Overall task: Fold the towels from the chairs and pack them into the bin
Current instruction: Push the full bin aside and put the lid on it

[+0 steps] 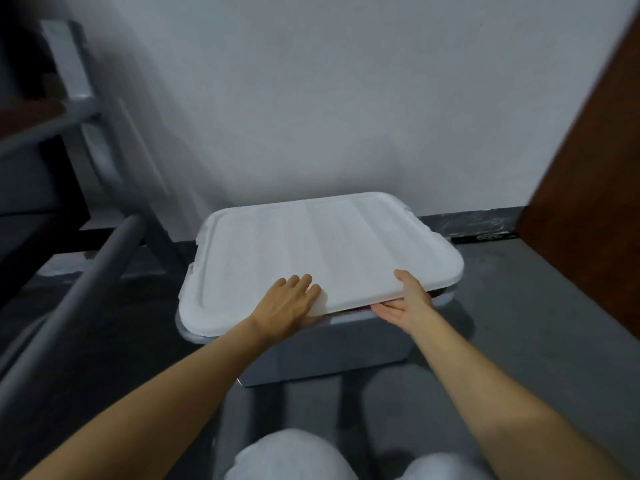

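Here, your left hand (289,303) lies flat on the white lid (311,244), fingers straight. Your right hand (405,303) pinches the lid's near edge, thumb above, fingers beneath; the grey bin (329,351) stands beneath it, against the wall (346,98).

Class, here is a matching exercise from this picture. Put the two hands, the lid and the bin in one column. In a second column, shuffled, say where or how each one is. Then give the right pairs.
Column one
1. left hand
2. right hand
3. white lid
4. grey bin

Column two
A. stands on the floor by the wall
B. lies palm down, flat on top of the white lid
C. covers the grey bin, near right edge raised
D. pinches the white lid's near edge, thumb on top

Pairs: 1-B, 2-D, 3-C, 4-A
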